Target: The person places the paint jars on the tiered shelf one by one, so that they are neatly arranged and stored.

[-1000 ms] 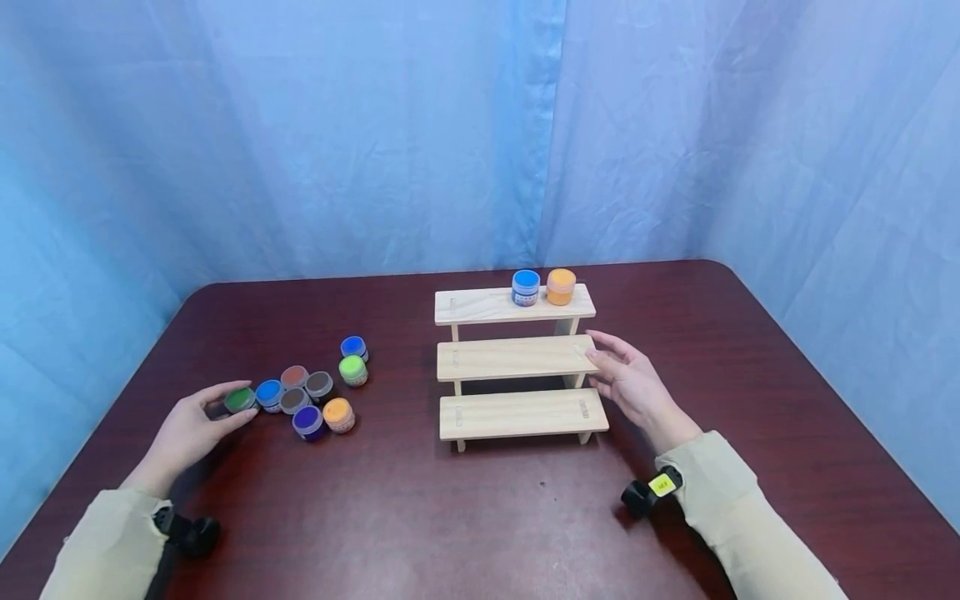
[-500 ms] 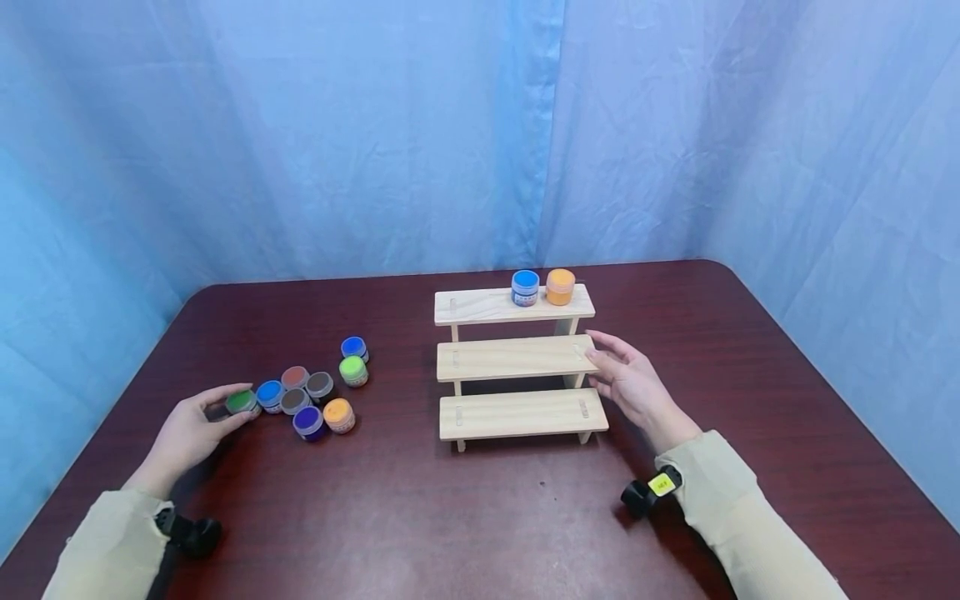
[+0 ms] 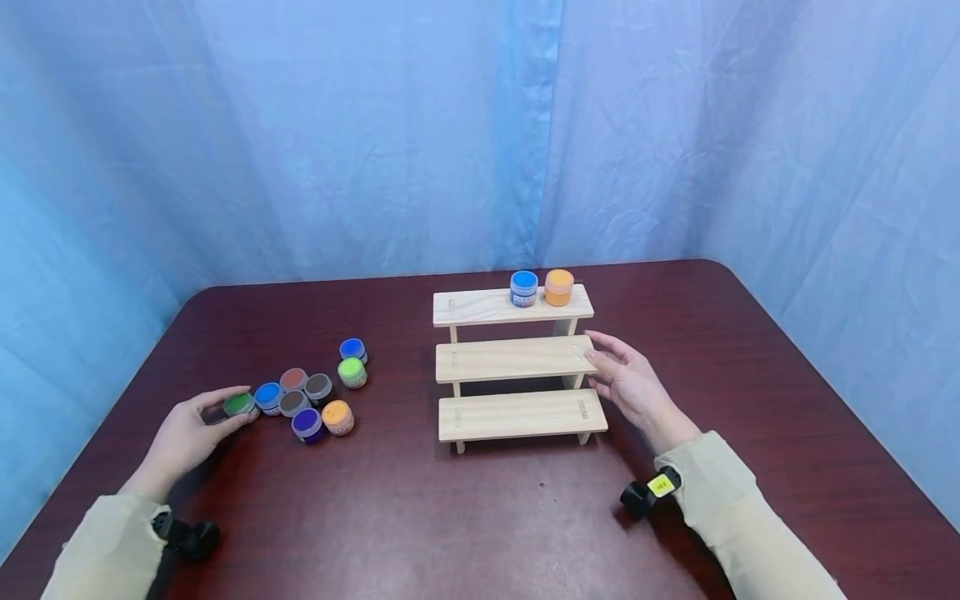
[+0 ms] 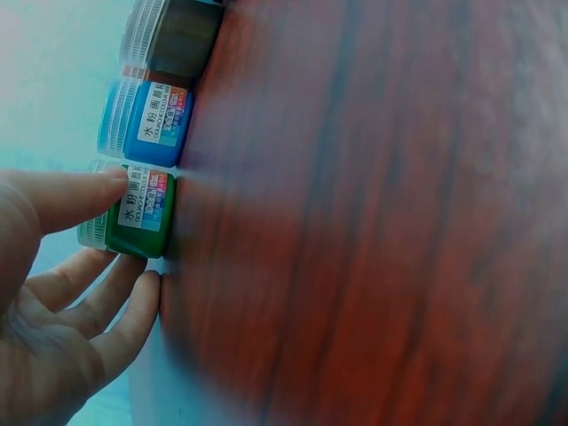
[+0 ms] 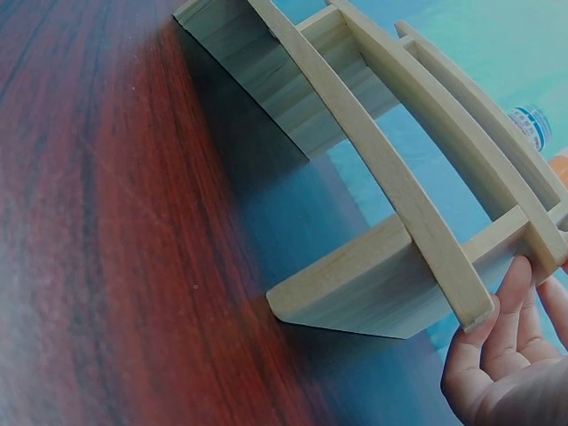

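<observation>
At the left of the head view, my left hand (image 3: 187, 429) pinches a small paint jar with a dark green lid (image 3: 240, 404) between thumb and fingers. In the left wrist view, the thumb lies on the lid's edge by the white label of the green jar (image 4: 142, 213). Beside it stands a blue jar (image 4: 161, 124). My right hand (image 3: 630, 383) grips the right end of the middle shelf of a three-tier wooden stand (image 3: 517, 360), thumb on top. From the right wrist view, the fingers reach around the end of the stand (image 5: 426, 257).
A blue jar (image 3: 523, 288) and an orange jar (image 3: 558, 287) stand on the top shelf. Several more paint jars cluster right of my left hand, among them a purple one (image 3: 307, 425) and a light green one (image 3: 352, 372). Blue curtains (image 3: 375, 142) hang behind the dark red table (image 3: 495, 525).
</observation>
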`<state>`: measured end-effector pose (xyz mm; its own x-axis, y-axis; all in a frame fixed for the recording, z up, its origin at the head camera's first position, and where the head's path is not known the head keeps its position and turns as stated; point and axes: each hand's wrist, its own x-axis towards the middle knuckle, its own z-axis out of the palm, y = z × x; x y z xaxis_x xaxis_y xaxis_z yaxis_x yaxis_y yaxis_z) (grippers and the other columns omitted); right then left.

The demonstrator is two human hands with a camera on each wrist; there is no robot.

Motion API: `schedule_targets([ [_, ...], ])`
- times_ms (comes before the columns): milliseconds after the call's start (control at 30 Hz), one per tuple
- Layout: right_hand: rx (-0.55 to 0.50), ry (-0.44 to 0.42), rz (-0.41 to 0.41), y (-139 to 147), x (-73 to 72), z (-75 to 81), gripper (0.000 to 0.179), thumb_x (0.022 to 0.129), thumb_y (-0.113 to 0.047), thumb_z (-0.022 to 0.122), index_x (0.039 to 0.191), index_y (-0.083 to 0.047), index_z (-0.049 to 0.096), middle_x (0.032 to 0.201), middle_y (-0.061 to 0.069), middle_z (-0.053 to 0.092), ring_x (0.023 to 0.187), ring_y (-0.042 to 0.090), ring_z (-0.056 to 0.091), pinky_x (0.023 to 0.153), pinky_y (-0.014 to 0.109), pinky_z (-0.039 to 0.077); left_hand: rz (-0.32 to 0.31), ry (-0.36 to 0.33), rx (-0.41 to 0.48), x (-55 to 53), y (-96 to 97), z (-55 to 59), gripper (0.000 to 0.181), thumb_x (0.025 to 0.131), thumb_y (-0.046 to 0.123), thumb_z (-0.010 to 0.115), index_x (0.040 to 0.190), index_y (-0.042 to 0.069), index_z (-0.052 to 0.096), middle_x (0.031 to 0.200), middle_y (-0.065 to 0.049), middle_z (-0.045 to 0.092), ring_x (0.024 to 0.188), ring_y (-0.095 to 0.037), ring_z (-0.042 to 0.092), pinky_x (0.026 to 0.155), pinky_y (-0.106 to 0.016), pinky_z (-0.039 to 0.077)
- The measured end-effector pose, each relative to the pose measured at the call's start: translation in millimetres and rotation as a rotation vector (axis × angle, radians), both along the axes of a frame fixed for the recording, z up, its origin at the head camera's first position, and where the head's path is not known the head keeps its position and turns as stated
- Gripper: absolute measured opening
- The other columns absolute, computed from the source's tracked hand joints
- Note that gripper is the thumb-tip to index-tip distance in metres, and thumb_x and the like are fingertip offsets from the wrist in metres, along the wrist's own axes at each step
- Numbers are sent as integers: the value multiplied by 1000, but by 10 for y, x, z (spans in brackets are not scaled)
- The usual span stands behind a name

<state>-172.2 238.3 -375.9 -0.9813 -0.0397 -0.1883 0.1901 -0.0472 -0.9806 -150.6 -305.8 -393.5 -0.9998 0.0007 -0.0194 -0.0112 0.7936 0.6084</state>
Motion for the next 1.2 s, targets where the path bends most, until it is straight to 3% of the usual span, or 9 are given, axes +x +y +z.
schedule_targets([
  [600,-23,5,-2,-3,-1,-2,57,98,-19,51,147,-2,26,101,-10,56,81,0,60,71,19,47,26,13,-15,-13,-53,6,52,93,29,61,132,-2,50,129,-33,49,112,-49,49,91,-63,43],
  [833,-14,4,10,2,-7,6,58,98,-20,51,148,-3,25,103,-10,55,82,0,59,72,19,47,34,67,-14,-1,-60,46,46,93,24,61,130,-2,53,127,-33,50,109,-47,51,86,-58,47],
  [1067,-18,6,13,6,-5,-1,58,98,-20,51,147,-3,25,102,-11,56,80,0,59,71,19,47,18,114,-58,-39,-118,68,44,92,24,62,129,0,55,124,-32,52,104,-46,53,71,-40,56],
  [1200,-14,4,15,7,-7,-3,58,98,-20,50,148,-3,24,101,-12,56,80,0,59,71,19,47,34,127,-50,-70,-214,19,52,92,37,60,131,4,53,126,-29,52,105,-43,52,63,-29,56],
])
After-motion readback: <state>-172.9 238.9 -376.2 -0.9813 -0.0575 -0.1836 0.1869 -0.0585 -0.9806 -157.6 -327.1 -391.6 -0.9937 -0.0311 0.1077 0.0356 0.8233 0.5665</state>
